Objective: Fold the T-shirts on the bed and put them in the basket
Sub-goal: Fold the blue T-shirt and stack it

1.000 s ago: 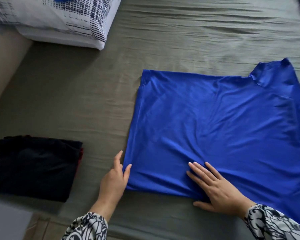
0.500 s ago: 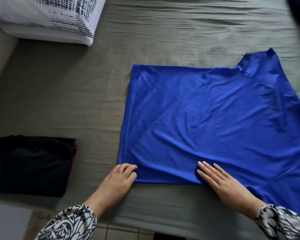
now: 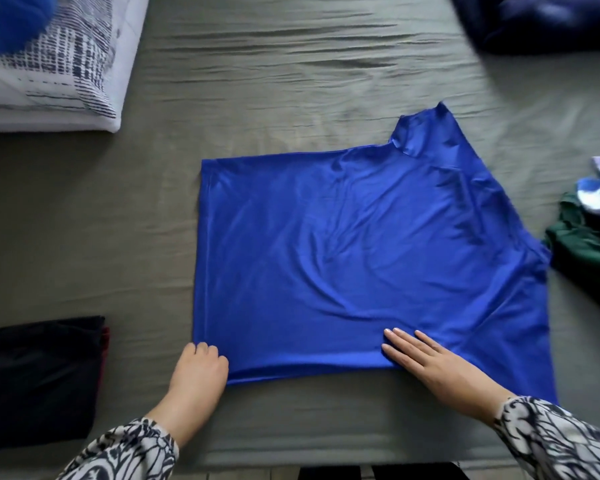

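Two hands work the near edge of a blue T-shirt [image 3: 343,258] spread flat on the grey-green bed sheet [image 3: 291,81]. The left hand [image 3: 198,372] sits at the shirt's near-left corner with fingers curled over the hem, pinching the cloth. The right hand [image 3: 430,365] lies flat on the fabric farther along the same edge, fingers straight and together, pressing down. The shirt's left hem runs straight away from the person; its far sleeve [image 3: 426,133] points toward the far right.

Bare sheet lies open to the left of the shirt and beyond its far edge, up to a patterned pillow [image 3: 59,71] at the far left corner. A narrow strip of sheet separates the near hem from the mattress edge. A folded dark stack [image 3: 39,379] (with a red layer showing at its side) rests well left of the shirt. To the right, loose garments [image 3: 589,244], green and pale, lie just beside the shirt's shoulder, and a dark blue bundle [image 3: 541,19] fills the far right corner.
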